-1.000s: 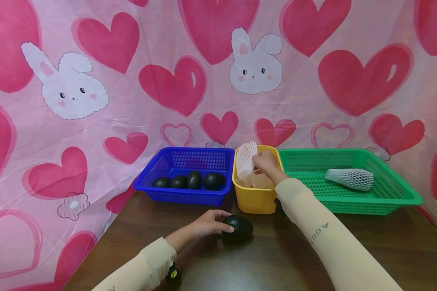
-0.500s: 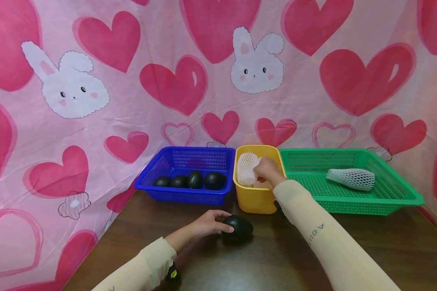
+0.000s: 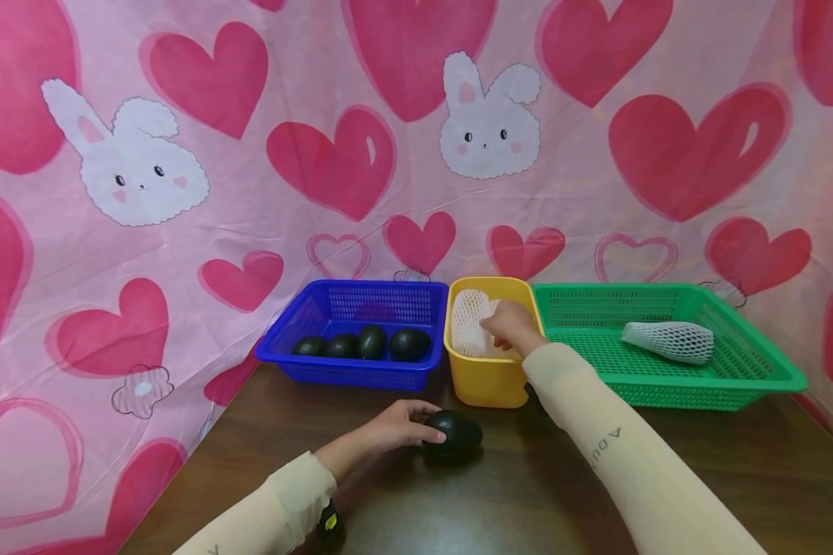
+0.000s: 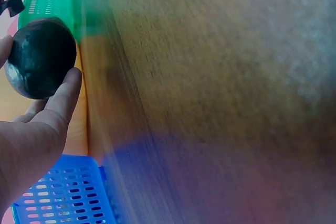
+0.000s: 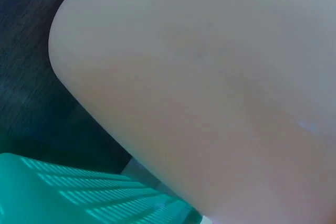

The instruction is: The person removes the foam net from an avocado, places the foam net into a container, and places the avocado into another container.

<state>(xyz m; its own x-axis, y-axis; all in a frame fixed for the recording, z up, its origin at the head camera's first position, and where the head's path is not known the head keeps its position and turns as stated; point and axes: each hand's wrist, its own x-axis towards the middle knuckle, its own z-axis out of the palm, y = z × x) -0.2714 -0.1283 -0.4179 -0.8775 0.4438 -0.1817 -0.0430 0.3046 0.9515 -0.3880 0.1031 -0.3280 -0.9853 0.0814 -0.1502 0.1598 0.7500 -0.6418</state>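
Note:
My left hand [image 3: 401,425] grips a dark avocado [image 3: 454,432] low over the wooden table, thumb on its near side and fingers behind. In the left wrist view the avocado [image 4: 41,59] sits between thumb and fingertips. My right hand [image 3: 514,325] is inside the yellow bin [image 3: 489,384], its curled fingers pinching at the white foam net sleeves. One foam net sleeve [image 3: 469,320] stands just left of the fingers. The fingertips are partly hidden in the bin. The right wrist view is mostly filled by a pale, blurred surface, and the right hand's fingers do not show there.
Left of the bin, a blue basket [image 3: 354,376] holds several avocados [image 3: 408,344]. On the right, a green basket [image 3: 673,393] holds one avocado in a foam net [image 3: 669,341]. A pink heart-patterned cloth [image 3: 416,193] hangs behind the table [image 3: 389,509].
The foam net sleeve that stuck up above the bin's rim has come down into the bin, with my right hand lower beside it. My left hand and its avocado have stayed put.

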